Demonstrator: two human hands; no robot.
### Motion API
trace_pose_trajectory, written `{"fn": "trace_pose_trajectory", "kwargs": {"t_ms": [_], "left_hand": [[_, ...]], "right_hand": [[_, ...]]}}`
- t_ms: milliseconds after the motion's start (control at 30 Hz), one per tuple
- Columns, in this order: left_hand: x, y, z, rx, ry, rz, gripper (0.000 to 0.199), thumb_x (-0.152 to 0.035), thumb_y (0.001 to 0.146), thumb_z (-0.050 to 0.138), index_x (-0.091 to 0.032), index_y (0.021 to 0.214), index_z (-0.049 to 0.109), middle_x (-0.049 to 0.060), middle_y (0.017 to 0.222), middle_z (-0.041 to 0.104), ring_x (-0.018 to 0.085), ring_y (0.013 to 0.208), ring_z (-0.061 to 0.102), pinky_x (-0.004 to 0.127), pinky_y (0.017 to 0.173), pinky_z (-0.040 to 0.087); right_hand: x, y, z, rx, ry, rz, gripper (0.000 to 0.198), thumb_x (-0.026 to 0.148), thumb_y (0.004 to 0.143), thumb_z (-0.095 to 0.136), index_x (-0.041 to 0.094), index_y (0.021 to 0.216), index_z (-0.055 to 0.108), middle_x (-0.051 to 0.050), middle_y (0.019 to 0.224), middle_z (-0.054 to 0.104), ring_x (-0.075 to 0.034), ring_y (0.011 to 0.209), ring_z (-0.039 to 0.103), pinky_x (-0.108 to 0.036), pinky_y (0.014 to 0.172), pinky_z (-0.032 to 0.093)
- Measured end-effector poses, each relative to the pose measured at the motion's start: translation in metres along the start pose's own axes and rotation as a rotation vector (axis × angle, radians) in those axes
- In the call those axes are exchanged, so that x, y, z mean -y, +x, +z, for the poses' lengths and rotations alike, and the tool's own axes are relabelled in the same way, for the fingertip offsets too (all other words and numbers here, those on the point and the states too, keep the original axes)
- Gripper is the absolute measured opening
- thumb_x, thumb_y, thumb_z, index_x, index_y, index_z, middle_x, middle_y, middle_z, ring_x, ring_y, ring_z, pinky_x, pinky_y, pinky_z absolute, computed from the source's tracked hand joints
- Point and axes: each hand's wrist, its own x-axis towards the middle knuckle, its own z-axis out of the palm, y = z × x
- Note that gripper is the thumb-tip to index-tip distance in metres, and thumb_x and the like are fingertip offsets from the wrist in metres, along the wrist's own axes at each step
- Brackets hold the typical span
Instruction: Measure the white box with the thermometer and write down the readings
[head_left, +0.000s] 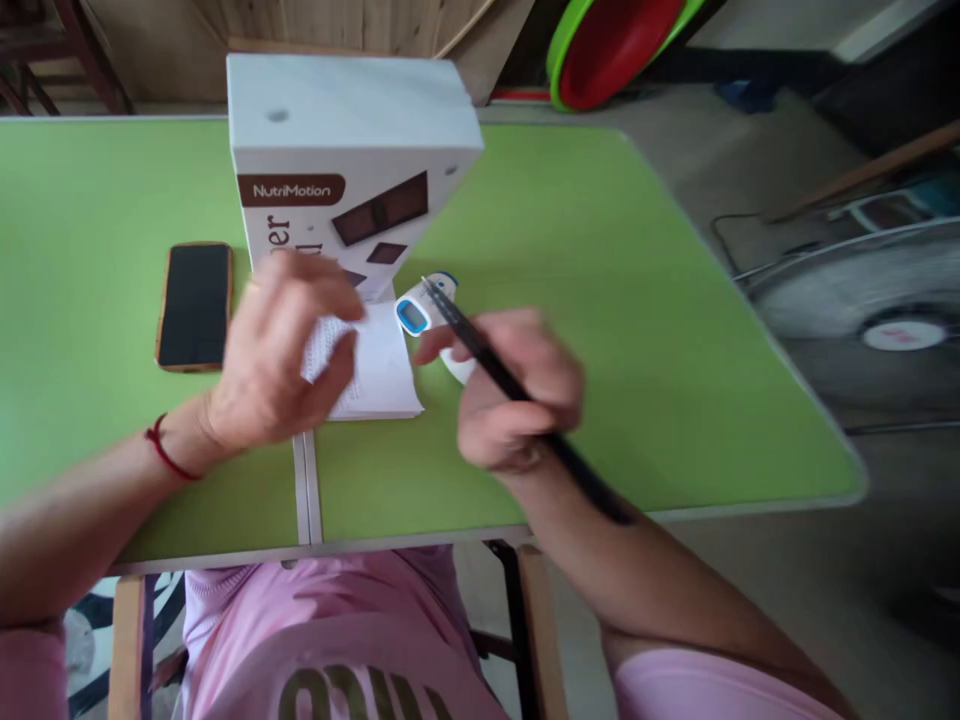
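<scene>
My right hand point(525, 385) is closed around a long black pen point(502, 375), its thin pale tip pointing up and left. Behind that tip lies a white and blue infrared thermometer point(426, 308), partly hidden by my hand. My left hand point(285, 350), blurred by motion, hovers over the left side of some white paper sheets point(379, 370). Its fingers are bent with a gap to the thumb, and nothing shows between them. The sheets carry small print and lie in front of a white NutriMotion box point(360, 105) standing upright.
A dark-screened phone point(196, 305) in a brown case lies left of the box on the green folding table point(675, 400). Beyond the table's right edge stands a fan point(885, 300). Red and green basins point(615, 50) are at the back.
</scene>
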Motion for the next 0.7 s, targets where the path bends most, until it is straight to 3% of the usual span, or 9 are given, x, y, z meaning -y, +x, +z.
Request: {"fn": "trace_pose_trajectory", "kwargs": {"t_ms": [67,133,167,233,300,367,467,600,700], "left_hand": [[-0.029,-0.008,0.002,0.329,0.035,0.042,0.038,-0.044,0.094,0.051,-0.019,0.122,0.050,0.015,0.115,0.061,0.030,0.106,0.061,0.050,0.086,0.054],[-0.055,-0.025,0.006,0.611,0.123,0.050,0.085,-0.074,0.081,0.053,-0.009,0.135,0.049,0.027,0.142,0.049,0.044,0.132,0.046,0.066,0.101,0.044],[-0.067,-0.034,0.007,0.723,0.158,0.061,0.102,-0.083,0.072,0.055,-0.010,0.142,0.045,0.027,0.151,0.039,0.046,0.140,0.035,0.072,0.105,0.038],[-0.084,-0.051,0.009,0.879,0.208,0.114,0.111,-0.086,0.065,0.059,-0.016,0.149,0.039,0.020,0.160,0.028,0.042,0.147,0.026,0.073,0.109,0.035],[-0.093,-0.063,0.010,0.948,0.257,0.157,0.095,-0.073,0.073,0.064,-0.024,0.151,0.037,0.012,0.162,0.026,0.036,0.149,0.025,0.070,0.111,0.036],[-0.096,-0.066,0.011,0.955,0.284,0.172,0.076,-0.054,0.083,0.062,-0.028,0.151,0.038,0.008,0.162,0.028,0.032,0.149,0.027,0.068,0.111,0.039],[-0.095,-0.063,0.012,0.935,0.276,0.158,0.070,-0.040,0.085,0.060,-0.027,0.151,0.038,0.009,0.159,0.035,0.033,0.148,0.030,0.067,0.109,0.043],[-0.095,-0.059,0.012,0.911,0.277,0.142,0.076,-0.038,0.082,0.063,-0.024,0.152,0.037,0.013,0.157,0.037,0.037,0.147,0.031,0.065,0.109,0.045],[-0.095,-0.059,0.011,0.890,0.280,0.137,0.073,-0.035,0.085,0.058,-0.021,0.153,0.035,0.018,0.156,0.038,0.039,0.145,0.035,0.063,0.108,0.047]], "right_hand": [[0.003,0.002,-0.004,-0.415,0.107,-0.140,0.049,0.061,0.096,0.017,0.035,0.122,0.049,-0.003,0.082,0.053,-0.020,0.072,0.061,-0.040,0.065,0.056],[0.009,0.007,-0.006,-0.420,0.115,-0.067,0.039,0.054,0.097,0.031,0.034,0.123,0.050,-0.004,0.087,0.056,-0.020,0.077,0.062,-0.040,0.070,0.056],[0.013,0.009,-0.007,-0.392,0.128,0.026,0.039,0.052,0.097,0.031,0.031,0.123,0.051,-0.006,0.089,0.058,-0.021,0.079,0.063,-0.041,0.072,0.056],[0.020,0.013,-0.007,-0.332,0.279,0.195,0.029,0.043,0.094,0.040,0.028,0.111,0.057,-0.005,0.083,0.060,-0.020,0.075,0.063,-0.039,0.071,0.055],[0.026,0.012,-0.004,-0.244,0.489,0.333,0.011,0.031,0.085,0.054,0.026,0.094,0.059,0.001,0.067,0.055,-0.015,0.060,0.057,-0.033,0.059,0.051],[0.030,0.005,0.002,-0.107,0.611,0.448,0.009,0.020,0.075,0.061,0.024,0.083,0.058,0.006,0.056,0.048,-0.011,0.049,0.047,-0.027,0.049,0.043],[0.033,-0.012,0.012,0.084,0.540,0.525,0.009,0.020,0.073,0.061,0.022,0.081,0.057,0.006,0.059,0.054,-0.009,0.049,0.049,-0.024,0.046,0.042],[0.033,-0.029,0.017,0.014,0.276,0.439,0.008,0.027,0.078,0.060,0.022,0.076,0.053,0.004,0.062,0.059,-0.010,0.052,0.054,-0.024,0.049,0.047],[0.032,-0.031,0.017,-0.004,0.230,0.400,0.010,0.027,0.081,0.058,0.023,0.076,0.051,0.005,0.060,0.058,-0.009,0.048,0.054,-0.023,0.048,0.047]]}}
